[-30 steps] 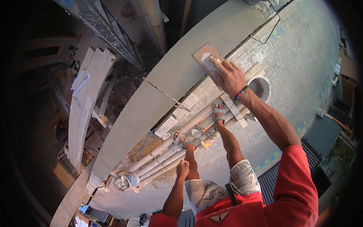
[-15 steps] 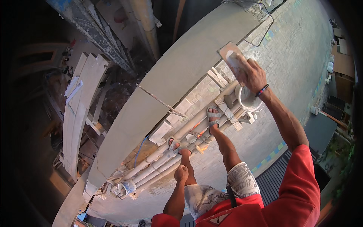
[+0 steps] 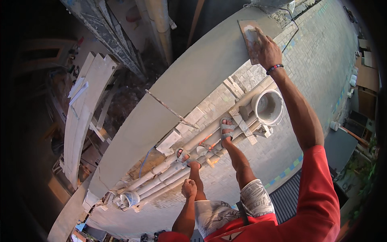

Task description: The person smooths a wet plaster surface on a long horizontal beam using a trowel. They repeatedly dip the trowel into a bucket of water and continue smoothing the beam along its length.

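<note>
My right hand (image 3: 269, 51) is closed around the handle of a plastering float (image 3: 247, 37), a flat rectangular reddish-brown plate smeared with pale mortar. The float lies over the far right part of a long curved band of smooth grey plaster (image 3: 193, 64), at its near edge. Low in front of my shorts, my left hand (image 3: 189, 188) hangs as a loose fist, with nothing visible in it. Below my right forearm sits a white bucket (image 3: 256, 105), its inside coated grey.
My sandalled feet stand on several lashed bamboo poles (image 3: 161, 178) above a paved floor (image 3: 302, 109). A rusty rod (image 3: 169, 108) juts across the plaster band. Bent wire (image 3: 297, 26) sticks out at far right. A smaller bucket (image 3: 130, 199) hangs at left; curved boards (image 3: 82, 121) stand beyond.
My right hand has carried the float up and away from me, from above the bucket onto the plaster band. The bucket is now uncovered. My left hand stays a fist.
</note>
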A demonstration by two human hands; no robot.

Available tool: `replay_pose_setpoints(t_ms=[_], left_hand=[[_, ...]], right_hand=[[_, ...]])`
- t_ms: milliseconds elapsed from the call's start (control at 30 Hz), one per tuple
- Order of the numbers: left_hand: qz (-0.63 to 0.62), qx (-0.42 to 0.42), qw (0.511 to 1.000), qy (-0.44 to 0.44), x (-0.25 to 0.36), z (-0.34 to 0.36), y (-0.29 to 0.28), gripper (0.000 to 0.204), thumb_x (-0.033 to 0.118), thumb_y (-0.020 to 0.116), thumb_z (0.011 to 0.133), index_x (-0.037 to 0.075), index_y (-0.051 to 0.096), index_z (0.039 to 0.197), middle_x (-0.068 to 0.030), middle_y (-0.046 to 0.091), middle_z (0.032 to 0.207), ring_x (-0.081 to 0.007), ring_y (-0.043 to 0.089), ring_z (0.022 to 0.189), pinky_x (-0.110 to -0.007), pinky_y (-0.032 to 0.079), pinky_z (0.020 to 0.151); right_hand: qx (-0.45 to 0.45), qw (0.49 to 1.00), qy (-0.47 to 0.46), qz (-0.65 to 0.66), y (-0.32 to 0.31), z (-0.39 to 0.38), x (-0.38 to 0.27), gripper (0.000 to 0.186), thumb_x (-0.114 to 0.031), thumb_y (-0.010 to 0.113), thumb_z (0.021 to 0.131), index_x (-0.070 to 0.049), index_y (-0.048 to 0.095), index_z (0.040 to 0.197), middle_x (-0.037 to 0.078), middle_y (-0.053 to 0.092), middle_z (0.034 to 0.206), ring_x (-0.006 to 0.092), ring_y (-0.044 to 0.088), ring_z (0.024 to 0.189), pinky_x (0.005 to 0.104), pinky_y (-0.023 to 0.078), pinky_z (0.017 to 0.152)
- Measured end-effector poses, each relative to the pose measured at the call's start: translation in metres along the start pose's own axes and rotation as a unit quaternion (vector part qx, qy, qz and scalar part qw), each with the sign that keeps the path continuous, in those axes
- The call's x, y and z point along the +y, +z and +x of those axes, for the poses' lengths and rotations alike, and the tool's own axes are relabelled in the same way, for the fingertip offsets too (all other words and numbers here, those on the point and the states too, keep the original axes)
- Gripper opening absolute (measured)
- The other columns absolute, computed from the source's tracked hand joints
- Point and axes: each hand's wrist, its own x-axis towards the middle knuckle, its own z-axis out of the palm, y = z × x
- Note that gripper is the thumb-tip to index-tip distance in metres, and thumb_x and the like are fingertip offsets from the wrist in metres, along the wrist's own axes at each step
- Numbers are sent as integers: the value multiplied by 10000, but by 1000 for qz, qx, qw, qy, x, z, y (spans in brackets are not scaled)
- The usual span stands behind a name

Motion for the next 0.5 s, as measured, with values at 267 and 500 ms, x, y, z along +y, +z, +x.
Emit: replay_pose_setpoints(t_ms=[267,500], left_hand=[[-32,30,999,-23,-5,-7,4,176,313,589,834,147,636,875,-93,687,833,-316,666,785,-439,518,717],[-34,40,998,-17,-6,-10,7,168,303,605,817,146,637,868,-102,684,817,-327,662,771,-446,520,705]], right_hand=[[-49,986,-154,27,-10,-50,0,495,-191,623,815,-167,514,1298,111,626,891,314,641,801,417,534,690],[-66,968,-230,81,22,-43,-96,526,-160,644,778,-163,513,1287,123,616,938,330,620,865,404,524,743]])
